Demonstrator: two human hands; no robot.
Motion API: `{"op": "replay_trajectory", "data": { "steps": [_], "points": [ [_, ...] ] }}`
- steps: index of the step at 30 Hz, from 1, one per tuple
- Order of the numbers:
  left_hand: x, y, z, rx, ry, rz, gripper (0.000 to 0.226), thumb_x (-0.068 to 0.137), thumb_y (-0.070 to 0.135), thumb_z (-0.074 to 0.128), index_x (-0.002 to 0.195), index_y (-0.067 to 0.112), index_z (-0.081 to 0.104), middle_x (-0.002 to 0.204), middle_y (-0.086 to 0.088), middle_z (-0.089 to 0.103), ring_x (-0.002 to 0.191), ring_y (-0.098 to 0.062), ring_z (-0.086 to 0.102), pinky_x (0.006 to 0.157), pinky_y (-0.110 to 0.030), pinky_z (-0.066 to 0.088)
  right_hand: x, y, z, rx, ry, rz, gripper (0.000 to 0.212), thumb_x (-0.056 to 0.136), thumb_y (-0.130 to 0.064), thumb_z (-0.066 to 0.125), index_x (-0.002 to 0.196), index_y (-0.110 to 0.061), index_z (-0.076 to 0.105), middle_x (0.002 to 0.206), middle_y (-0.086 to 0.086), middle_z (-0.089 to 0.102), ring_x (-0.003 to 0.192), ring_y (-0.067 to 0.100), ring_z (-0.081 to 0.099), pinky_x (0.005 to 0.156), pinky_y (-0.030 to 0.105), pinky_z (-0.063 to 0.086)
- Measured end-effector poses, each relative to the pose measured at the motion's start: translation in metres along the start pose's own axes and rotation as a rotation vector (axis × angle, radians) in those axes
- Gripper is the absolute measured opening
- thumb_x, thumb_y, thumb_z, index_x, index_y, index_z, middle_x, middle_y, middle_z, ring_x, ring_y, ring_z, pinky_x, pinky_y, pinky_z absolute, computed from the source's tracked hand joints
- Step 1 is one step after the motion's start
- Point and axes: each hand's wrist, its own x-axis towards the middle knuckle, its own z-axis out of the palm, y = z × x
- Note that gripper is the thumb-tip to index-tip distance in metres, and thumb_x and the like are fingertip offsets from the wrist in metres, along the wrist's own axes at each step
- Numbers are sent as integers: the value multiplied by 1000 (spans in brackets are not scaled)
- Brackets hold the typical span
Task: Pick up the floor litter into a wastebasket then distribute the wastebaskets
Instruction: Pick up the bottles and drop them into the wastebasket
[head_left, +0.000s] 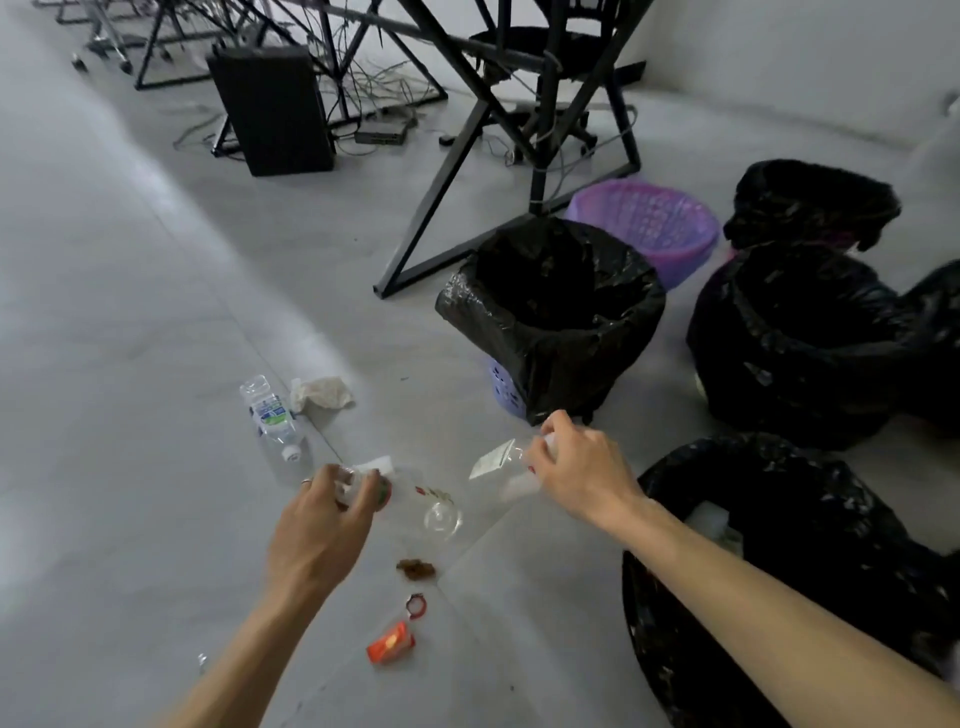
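The left hand (322, 525) has its fingers curled over one end of a clear bottle (441, 519) that lies on the grey floor (130, 415), the bottle's base pointing away to that hand's right; the right hand (576, 467) pinches a clear wrapper (493, 462) with a white label, which hangs out to its left, just above the floor.

Just beyond the right hand stands a lined wastebasket (571, 364), its black bag draped over a purple body and its mouth open; under the right forearm lies the rim of a nearer wastebasket (753, 447), also bagged in black; two more bagged baskets (795, 338) stand farther off to the right of that hand, and a bare purple basket (675, 244) sits behind the lined one.

Ahead of the left hand lie a water bottle (270, 415) and a crumpled tissue (322, 392), touching or nearly so; nearer the person than that hand lie a brown scrap (415, 569), a red ring (415, 605) and an orange packet (390, 643).

A black frame leg (435, 195) ends on the floor just left of the lined wastebasket; a black box (270, 109) and loose cables sit well beyond both hands.
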Motion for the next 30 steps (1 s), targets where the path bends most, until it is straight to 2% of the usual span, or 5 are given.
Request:
{"op": "replay_trajectory", "data": {
  "steps": [7, 14, 20, 24, 30],
  "points": [
    [-9, 72, -9, -426, 168, -14, 40, 96, 54, 46, 97, 16, 57, 91, -10, 66, 76, -29, 64, 67, -33, 42, -47, 62, -96, 461, 438, 230, 28, 98, -43, 46, 97, -22, 63, 84, -9, 64, 82, 17, 59, 72, 31, 37],
    [-51, 157, 44, -675, -150, 85, 35, 98, 50, 46, 107, 17, 55, 91, -2, 68, 68, -20, 69, 63, -35, 52, -120, 140, -121, 905, 857, 555, 26, 100, -35, 46, 83, -19, 58, 57, -1, 46, 45, 6, 42, 51, 29, 35],
    [-104, 208, 79, -241, -209, 444, 36, 85, 62, 52, 97, 29, 47, 81, 10, 64, 63, -12, 59, 54, -32, 43, -178, 167, -123, 737, 1023, 645, 19, 101, -31, 45, 102, -17, 56, 78, 1, 58, 55, -4, 56, 57, 13, 41],
    [-126, 217, 90, -23, 39, 902, 46, 76, 65, 58, 84, 21, 52, 68, 8, 62, 54, -20, 60, 48, -27, 41, -198, 171, -125, 591, 1035, 598, 12, 103, -25, 49, 110, -16, 52, 86, -16, 55, 68, -23, 54, 62, 6, 39],
    [-146, 215, 128, 73, 85, 1267, 40, 85, 56, 57, 76, 17, 60, 69, 3, 59, 52, -19, 55, 47, -32, 44, -187, 180, -110, 311, 888, 400, 27, 92, -30, 68, 111, -14, 56, 95, -5, 62, 81, -6, 61, 68, 3, 41]
  ]
}}
